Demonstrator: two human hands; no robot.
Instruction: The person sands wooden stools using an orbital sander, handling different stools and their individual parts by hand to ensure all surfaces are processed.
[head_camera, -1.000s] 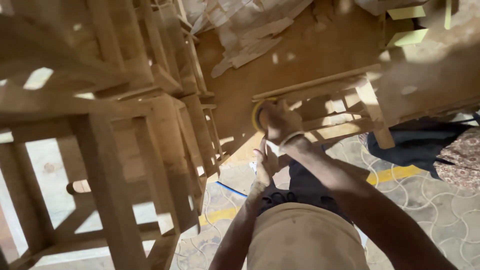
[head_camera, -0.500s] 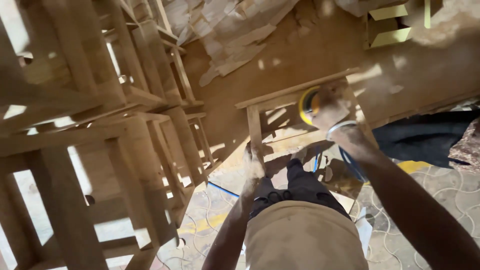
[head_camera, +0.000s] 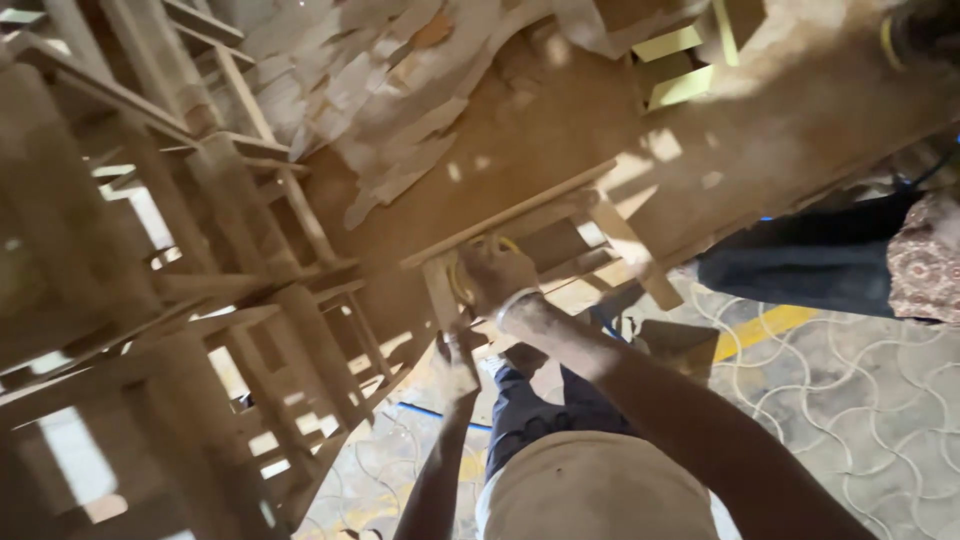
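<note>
Blurred pale wood is filling most of our view, so we are struggling to read details. We are pressing our right hand, closed around a round yellow-rimmed tool that it mostly hides, against the unfinished wooden frame. At six o'clock from it, our left hand is gripping the frame's upright leg. Stacked slatted wooden frames are crowding nine o'clock, over patterned grey paving.

The right hand covers most of a yellow round tool, whose kind cannot be told, while the wooden frames at nine o'clock are blurred and a person's patterned sleeve at three o'clock is cut off by the edge.
</note>
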